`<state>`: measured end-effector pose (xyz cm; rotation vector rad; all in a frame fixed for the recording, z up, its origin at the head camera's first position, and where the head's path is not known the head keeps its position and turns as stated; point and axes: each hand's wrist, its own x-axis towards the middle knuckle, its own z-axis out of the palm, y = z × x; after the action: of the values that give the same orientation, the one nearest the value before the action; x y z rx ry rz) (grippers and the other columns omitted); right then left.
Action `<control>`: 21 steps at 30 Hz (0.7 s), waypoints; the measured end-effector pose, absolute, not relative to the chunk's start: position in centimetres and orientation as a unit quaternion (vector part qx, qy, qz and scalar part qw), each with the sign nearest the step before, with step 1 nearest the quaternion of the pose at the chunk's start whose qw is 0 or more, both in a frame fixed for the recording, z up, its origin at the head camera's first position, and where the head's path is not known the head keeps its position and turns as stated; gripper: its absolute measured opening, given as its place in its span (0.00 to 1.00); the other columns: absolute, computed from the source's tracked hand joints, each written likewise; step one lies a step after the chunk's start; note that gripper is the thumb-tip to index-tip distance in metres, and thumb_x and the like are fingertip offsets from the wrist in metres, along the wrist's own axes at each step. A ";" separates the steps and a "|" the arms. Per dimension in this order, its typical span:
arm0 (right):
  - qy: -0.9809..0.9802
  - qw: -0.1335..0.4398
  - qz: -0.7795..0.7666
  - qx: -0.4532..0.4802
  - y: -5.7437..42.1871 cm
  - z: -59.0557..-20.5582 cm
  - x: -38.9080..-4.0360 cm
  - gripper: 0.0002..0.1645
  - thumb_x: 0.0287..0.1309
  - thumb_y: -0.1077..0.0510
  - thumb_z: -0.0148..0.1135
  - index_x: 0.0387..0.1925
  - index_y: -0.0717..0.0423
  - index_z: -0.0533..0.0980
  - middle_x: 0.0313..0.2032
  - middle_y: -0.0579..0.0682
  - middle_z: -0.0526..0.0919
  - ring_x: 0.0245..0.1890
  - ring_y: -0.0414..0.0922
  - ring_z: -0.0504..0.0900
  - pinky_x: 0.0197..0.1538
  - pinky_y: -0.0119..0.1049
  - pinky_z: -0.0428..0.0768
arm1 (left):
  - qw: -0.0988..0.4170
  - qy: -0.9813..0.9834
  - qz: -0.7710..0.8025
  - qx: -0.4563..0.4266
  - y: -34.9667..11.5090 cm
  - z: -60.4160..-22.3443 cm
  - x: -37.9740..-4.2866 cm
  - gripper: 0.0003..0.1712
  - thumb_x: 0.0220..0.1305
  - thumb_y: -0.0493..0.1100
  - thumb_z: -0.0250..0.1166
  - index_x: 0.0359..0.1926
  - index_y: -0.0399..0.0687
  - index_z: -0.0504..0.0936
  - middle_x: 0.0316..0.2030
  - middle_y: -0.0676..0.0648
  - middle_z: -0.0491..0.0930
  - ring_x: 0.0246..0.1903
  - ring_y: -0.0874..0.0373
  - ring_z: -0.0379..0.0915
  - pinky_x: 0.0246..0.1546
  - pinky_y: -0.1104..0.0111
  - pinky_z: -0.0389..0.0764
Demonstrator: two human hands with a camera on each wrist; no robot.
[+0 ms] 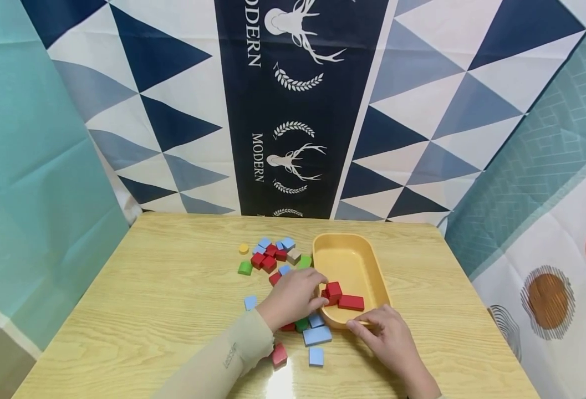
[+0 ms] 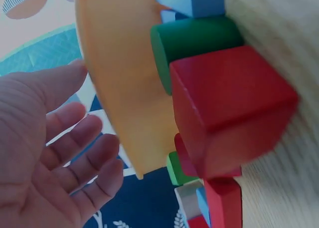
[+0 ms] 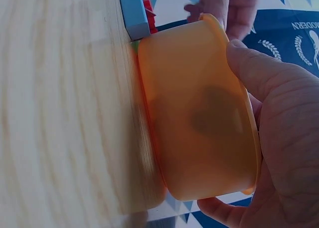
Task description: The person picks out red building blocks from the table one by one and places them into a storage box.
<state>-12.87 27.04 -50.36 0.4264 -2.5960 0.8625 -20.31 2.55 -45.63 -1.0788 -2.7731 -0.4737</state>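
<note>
A yellow-orange plastic bin [image 1: 350, 266] stands on the table with several red blocks [image 1: 351, 302] inside, near its front left. My left hand [image 1: 297, 295] reaches over the bin's left rim, its fingertips beside the red blocks. Seen from the left wrist, the fingers [image 2: 92, 155] are loosely bent and the palm holds nothing. At the bin's front right corner, my right hand [image 1: 390, 338] grips the rim. The thumb [image 3: 259, 63] lies on the rim in the right wrist view, and a fingertip curls round the far end. A red block [image 2: 229, 98] and a green cylinder [image 2: 194, 46] lie beside the bin's outer wall.
Behind the left hand, red, blue and green blocks are clustered, with a green block [image 1: 245, 268] and a yellow disc [image 1: 244, 249] at their left. Blue blocks [image 1: 317, 336] lie before the bin. A pinkish-red block [image 1: 279, 355] is near the left sleeve. Patterned cloth [image 1: 293, 111] hangs behind the table.
</note>
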 end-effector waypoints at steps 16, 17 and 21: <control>-0.924 0.185 0.299 0.148 27.0 -50.4 -12.8 0.06 0.50 0.43 0.75 0.24 0.34 0.84 0.24 0.27 0.80 0.28 0.36 0.68 0.29 0.35 0.68 | -0.026 -0.926 -0.187 -0.326 -5.8 -47.3 -12.4 0.29 0.55 0.60 0.72 0.54 0.52 0.83 0.46 0.52 0.80 0.45 0.59 0.73 0.48 0.60 0.79; -0.923 0.188 0.301 0.149 27.1 -50.3 -12.9 0.06 0.50 0.44 0.76 0.24 0.34 0.84 0.24 0.27 0.80 0.28 0.36 0.68 0.29 0.35 0.68 | -0.023 -0.925 -0.194 -0.326 -6.0 -47.6 -12.1 0.27 0.56 0.61 0.71 0.52 0.52 0.83 0.46 0.53 0.80 0.45 0.59 0.73 0.48 0.61 0.79; -0.920 0.193 0.302 0.158 27.1 -50.5 -13.0 0.06 0.50 0.45 0.76 0.25 0.36 0.85 0.25 0.28 0.80 0.29 0.35 0.68 0.29 0.35 0.69 | -0.011 -0.923 -0.207 -0.325 -6.4 -48.5 -11.5 0.23 0.61 0.61 0.67 0.50 0.53 0.85 0.47 0.53 0.80 0.46 0.60 0.73 0.49 0.59 0.79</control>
<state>-12.99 27.09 -50.49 0.4423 -2.5818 0.8488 -11.52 -6.43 -48.51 -1.0287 -2.9192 -0.6560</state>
